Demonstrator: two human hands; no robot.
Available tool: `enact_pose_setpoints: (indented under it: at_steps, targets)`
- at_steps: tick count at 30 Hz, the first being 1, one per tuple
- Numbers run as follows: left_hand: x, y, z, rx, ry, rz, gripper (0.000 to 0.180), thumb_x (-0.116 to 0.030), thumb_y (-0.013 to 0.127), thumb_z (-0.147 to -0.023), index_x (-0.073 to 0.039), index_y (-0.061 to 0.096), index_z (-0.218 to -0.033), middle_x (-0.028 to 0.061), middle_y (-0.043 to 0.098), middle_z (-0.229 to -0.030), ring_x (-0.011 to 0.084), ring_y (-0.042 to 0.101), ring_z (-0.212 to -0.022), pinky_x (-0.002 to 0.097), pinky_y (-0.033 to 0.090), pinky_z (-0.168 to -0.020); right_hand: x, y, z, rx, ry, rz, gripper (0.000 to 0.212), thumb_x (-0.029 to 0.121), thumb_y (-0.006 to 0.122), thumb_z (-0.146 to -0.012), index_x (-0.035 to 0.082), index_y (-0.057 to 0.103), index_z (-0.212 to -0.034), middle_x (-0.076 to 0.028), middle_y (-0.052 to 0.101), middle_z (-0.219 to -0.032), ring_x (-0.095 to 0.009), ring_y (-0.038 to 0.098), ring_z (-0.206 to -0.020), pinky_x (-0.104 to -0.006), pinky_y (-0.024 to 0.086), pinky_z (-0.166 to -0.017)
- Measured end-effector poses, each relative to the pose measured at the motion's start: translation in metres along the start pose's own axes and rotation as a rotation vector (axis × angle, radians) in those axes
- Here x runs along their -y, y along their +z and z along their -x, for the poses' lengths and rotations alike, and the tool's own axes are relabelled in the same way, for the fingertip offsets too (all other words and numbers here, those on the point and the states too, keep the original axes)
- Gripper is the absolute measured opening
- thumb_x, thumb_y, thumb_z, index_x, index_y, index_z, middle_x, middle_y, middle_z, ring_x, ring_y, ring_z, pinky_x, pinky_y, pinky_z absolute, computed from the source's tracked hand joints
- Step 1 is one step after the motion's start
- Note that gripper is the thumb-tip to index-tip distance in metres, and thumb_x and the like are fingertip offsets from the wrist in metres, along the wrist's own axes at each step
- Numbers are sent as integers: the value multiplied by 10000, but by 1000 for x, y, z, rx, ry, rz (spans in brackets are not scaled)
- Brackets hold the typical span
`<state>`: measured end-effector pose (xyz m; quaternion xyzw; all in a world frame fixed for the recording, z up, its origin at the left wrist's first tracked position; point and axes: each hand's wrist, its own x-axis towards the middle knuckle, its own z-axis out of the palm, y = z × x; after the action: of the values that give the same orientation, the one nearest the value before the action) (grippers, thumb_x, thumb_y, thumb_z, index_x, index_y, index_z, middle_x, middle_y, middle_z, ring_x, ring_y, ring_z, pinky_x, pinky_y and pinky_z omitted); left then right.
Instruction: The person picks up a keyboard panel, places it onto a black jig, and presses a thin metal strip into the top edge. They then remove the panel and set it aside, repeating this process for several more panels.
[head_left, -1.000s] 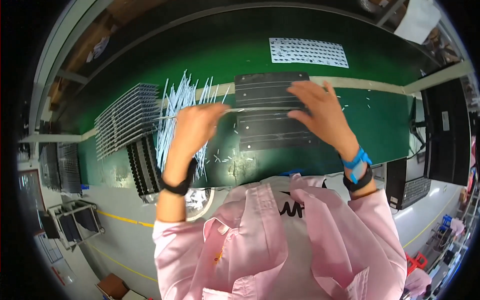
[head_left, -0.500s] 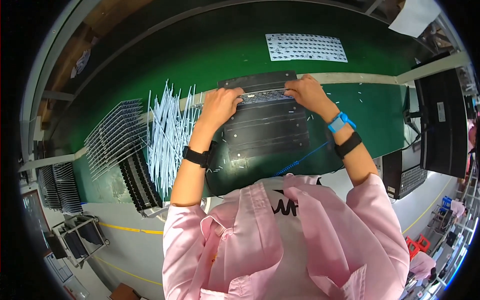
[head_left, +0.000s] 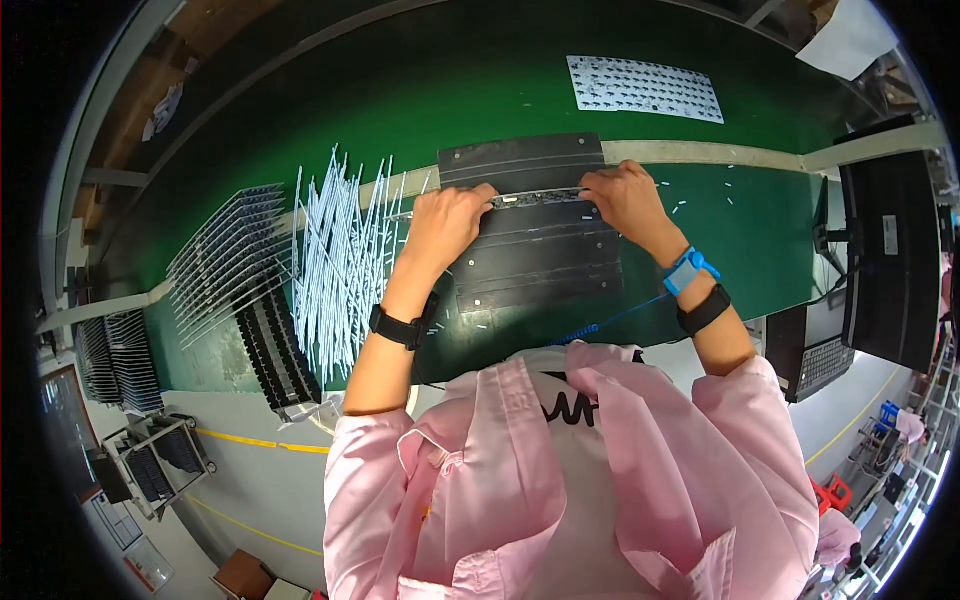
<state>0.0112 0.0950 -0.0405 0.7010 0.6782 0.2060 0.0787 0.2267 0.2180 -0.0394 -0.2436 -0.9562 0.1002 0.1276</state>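
A narrow circuit board point(head_left: 538, 200) spans the gap between my hands, lying over a black grooved plate point(head_left: 540, 270) with screws along its sides. My left hand point(head_left: 447, 222) has its thumb and fingers closed on the board's left end. At the opposite end, my right hand point(head_left: 627, 203) pinches the board in the same way. The board shows as a thin strip, seen nearly edge-on. My fingers hide both its ends. A black band circles each wrist, and a blue strap point(head_left: 688, 270) with a coiled cord is on the right one.
Left of the plate lies a heap of thin white strips point(head_left: 335, 265). Beyond it, several boards point(head_left: 225, 255) stand in a black slotted rack point(head_left: 275, 355). A white panel point(head_left: 645, 90) with dark parts rests at the back. Small white scraps point(head_left: 680, 207) dot the green table. A monitor point(head_left: 890, 245) stands right.
The board has tilted from showing its wider face to a thin strip. Both hands stay on its ends and have shifted slightly. The whole view has moved a little.
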Motion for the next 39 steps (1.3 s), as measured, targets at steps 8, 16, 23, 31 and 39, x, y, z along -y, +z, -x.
enact_pose_setpoints:
  at_steps: [8,16,23,31,39]
  targets:
    - [-4,2,3,16,-5,-15,96,-139,569,-740,-100,580,-827,133,569,-609,315,552,-574,390,415,-504,-2,-3,-1,67,-11,4,67,143,585,-739,86,550,-735,-63,585,-665,-240,552,-648,-323,390,-679]
    - [22,6,-19,39,-28,50,146,-183,578,-742,-95,584,-859,140,583,-705,312,557,-680,383,419,-568,-15,7,-26,83,51,41,111,171,593,-732,84,587,-799,-58,597,-680,-256,560,-658,-324,396,-703]
    - [78,45,-77,54,-122,49,260,-214,603,-726,-94,560,-954,141,574,-935,286,521,-931,400,388,-742,-61,84,-69,-246,90,228,121,163,598,-723,79,595,-810,-66,585,-646,-237,572,-651,-309,406,-704]
    - [99,9,-17,-499,-552,427,253,-195,625,-715,-77,586,-936,137,567,-910,305,513,-919,397,382,-789,-92,1,-54,-204,212,-76,151,174,630,-710,38,574,-745,-120,544,-584,-225,531,-517,-305,396,-483]
    - [66,64,58,-228,-251,-71,66,-85,550,-709,-77,614,-719,97,562,-732,265,558,-749,375,429,-640,-71,-61,6,-386,445,-266,170,152,617,-731,-1,548,-757,-33,435,-563,-82,373,-533,-252,323,-477]
